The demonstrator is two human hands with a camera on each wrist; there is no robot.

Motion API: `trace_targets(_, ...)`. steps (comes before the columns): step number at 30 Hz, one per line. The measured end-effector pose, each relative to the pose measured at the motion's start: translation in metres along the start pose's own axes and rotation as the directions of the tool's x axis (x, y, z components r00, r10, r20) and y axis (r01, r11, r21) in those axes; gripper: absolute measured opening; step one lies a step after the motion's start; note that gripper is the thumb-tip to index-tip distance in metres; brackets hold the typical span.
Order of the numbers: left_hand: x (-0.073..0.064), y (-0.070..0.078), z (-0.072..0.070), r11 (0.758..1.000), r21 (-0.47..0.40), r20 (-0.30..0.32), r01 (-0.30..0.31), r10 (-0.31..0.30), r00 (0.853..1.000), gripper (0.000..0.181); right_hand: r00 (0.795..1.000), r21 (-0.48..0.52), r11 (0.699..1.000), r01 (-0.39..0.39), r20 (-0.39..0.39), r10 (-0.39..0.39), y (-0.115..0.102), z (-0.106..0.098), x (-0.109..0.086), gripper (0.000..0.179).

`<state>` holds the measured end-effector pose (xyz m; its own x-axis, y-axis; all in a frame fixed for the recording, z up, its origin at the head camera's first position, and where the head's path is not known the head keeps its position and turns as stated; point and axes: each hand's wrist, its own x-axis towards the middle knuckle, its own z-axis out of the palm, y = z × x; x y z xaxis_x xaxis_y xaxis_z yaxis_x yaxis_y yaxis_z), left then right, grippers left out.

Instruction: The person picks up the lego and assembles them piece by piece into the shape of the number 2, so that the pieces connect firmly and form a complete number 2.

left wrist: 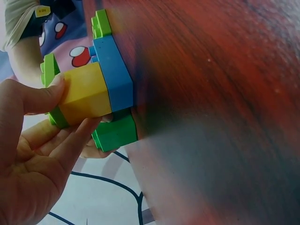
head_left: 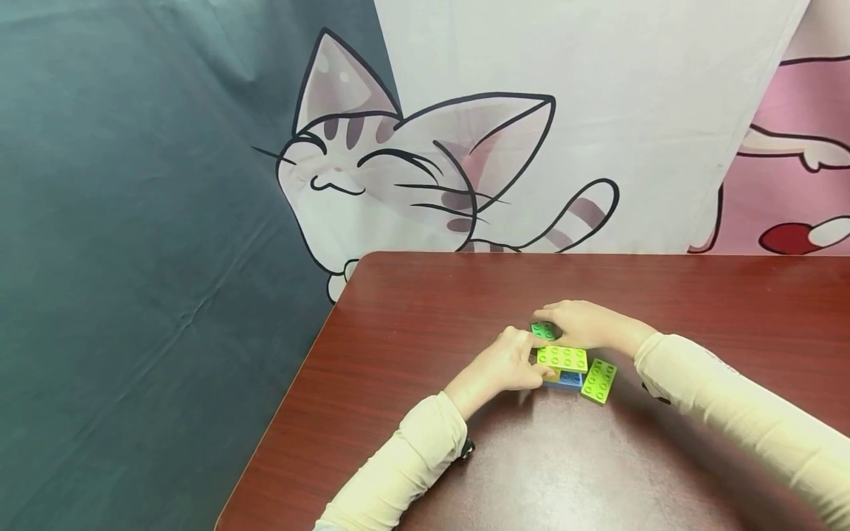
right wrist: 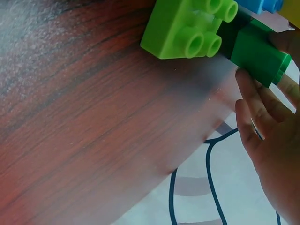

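Stack [head_left: 561, 359]: As my left hand [head_left: 508, 363] pinches its yellow block [left wrist: 86, 91], apparently for steadiness, it sits toward the far edge of the table [head_left: 398, 295].
Green block [head_left: 543, 331]: pinched by my right hand [head_left: 584, 323], far-edge side.
Loose lime block [head_left: 600, 381]: just beside the stack.

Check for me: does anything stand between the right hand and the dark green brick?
Nothing visible does: the right hand grips the dark green brick directly. The left hand, close by, holds the yellow brick. The lime brick on the table lies off to the right of the blue brick.
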<state>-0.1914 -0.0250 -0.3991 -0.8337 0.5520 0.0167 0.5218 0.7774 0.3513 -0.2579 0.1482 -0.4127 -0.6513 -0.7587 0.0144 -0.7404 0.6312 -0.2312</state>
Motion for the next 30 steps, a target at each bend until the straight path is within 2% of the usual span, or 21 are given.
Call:
trace_targets(9,0.002,0.002,-0.003,1.000,-0.020,0.058,-0.010,0.011,0.998,0.015,0.999,0.043,0.998,0.037,-0.031,-0.035,0.000,0.002,0.002,0.040)
trace_targets(15,0.003,0.003,-0.002,0.999,-0.028,0.073,-0.029,0.031,0.997,0.013,0.997,-0.020,0.999,0.031,-0.075,-0.032,0.000,0.002,0.001,0.040)
trace_targets(18,0.002,0.003,-0.002,0.999,-0.030,0.061,-0.038,0.040,0.997,0.018,0.994,-0.027,0.999,0.026,-0.106,-0.029,0.000,-0.001,0.000,0.043)
trace_targets(21,0.002,0.002,-0.003,0.999,-0.028,0.054,-0.046,0.048,0.997,0.022,0.993,0.006,1.000,0.018,-0.117,-0.017,0.000,-0.006,-0.001,0.044)
trace_targets(26,0.003,0.001,-0.003,0.998,-0.028,0.062,-0.064,0.065,0.996,0.015,0.996,0.098,0.995,-0.002,-0.091,0.011,-0.001,-0.015,-0.004,0.031)
trace_targets(30,0.003,-0.002,-0.002,0.998,-0.024,0.070,-0.063,0.065,0.995,0.013,0.996,0.118,0.993,-0.005,-0.087,0.016,-0.002,-0.021,-0.006,0.024)
